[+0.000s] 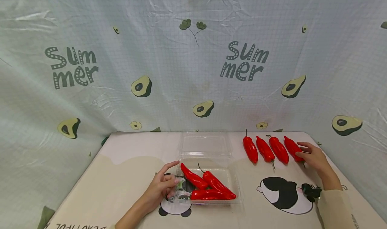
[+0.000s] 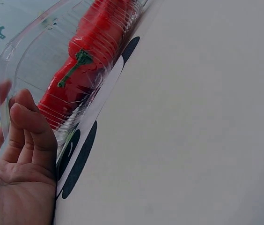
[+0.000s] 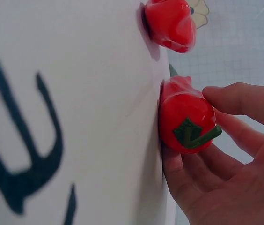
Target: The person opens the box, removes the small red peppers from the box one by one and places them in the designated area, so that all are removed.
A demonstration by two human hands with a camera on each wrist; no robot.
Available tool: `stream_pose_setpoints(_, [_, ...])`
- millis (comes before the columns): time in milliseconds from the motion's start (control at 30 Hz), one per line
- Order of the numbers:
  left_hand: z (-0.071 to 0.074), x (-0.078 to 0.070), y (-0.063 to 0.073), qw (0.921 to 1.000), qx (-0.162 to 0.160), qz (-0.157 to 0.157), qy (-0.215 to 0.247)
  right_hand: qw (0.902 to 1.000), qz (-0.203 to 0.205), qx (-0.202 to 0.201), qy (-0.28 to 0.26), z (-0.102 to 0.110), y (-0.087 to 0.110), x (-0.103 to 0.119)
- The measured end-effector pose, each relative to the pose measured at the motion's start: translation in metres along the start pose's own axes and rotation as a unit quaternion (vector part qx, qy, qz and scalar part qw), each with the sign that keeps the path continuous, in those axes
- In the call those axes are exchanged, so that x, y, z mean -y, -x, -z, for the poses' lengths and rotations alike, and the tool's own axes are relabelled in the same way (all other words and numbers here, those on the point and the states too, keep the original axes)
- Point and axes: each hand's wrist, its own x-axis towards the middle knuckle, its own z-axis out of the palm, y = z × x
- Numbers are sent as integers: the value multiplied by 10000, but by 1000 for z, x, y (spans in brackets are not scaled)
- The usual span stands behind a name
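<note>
A clear plastic box (image 1: 237, 185) stands at the middle of the table with its lid (image 1: 205, 144) folded back. Three red peppers lie in it, among them one with a green stem (image 2: 83, 57). At the box's left side, my left hand (image 1: 160, 188) holds the wall, thumb and curled fingers about the rim, index finger stretched along it. Off to the right, my right hand (image 1: 314, 156) grips the rightmost red pepper (image 3: 186, 119), thumb on one side and fingers on the other. That pepper still lies on the table, its green stem pointing toward me.
Several red peppers stand in a row at the back right, such as the leftmost pepper (image 1: 250, 150). A printed cloth (image 1: 169, 54) hangs behind the table (image 1: 121, 178). Beside the right wrist is a small black device (image 1: 311, 192).
</note>
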Motion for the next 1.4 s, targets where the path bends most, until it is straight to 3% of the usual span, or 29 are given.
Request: stream_pose_setpoints(1400, [0, 0, 1, 9999, 73, -67, 105, 9997, -116, 203, 62, 2, 0, -1])
